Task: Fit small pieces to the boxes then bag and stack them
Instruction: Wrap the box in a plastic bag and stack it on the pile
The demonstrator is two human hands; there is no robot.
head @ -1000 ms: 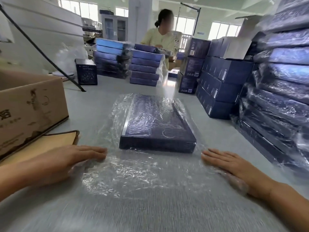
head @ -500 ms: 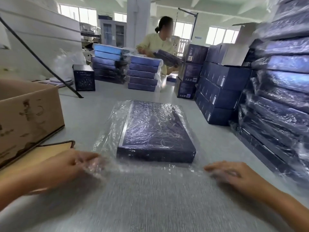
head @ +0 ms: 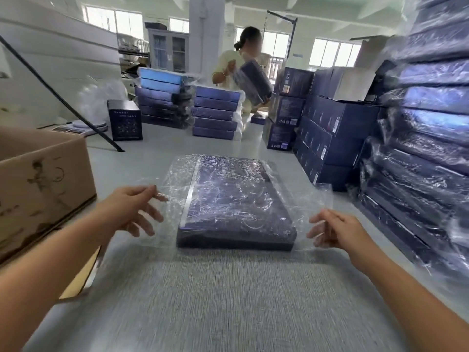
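Now the flat dark-blue rectangular box (head: pixel 236 214) is lying mid-frame on the grey table (head: pixel 228 301), inside a clear crinkled plastic bag (head: pixel 175 179); the left hand (head: pixel 132 212), fingers half-curled, is pinching its left flap; the right hand (head: pixel 335 229) is pinching the right.

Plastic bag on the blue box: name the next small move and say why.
Probably fold the loose mouth of the plastic bag over the near end of the blue box: left hand and right hand each pinch a raised flap there, and that end looks uncovered.
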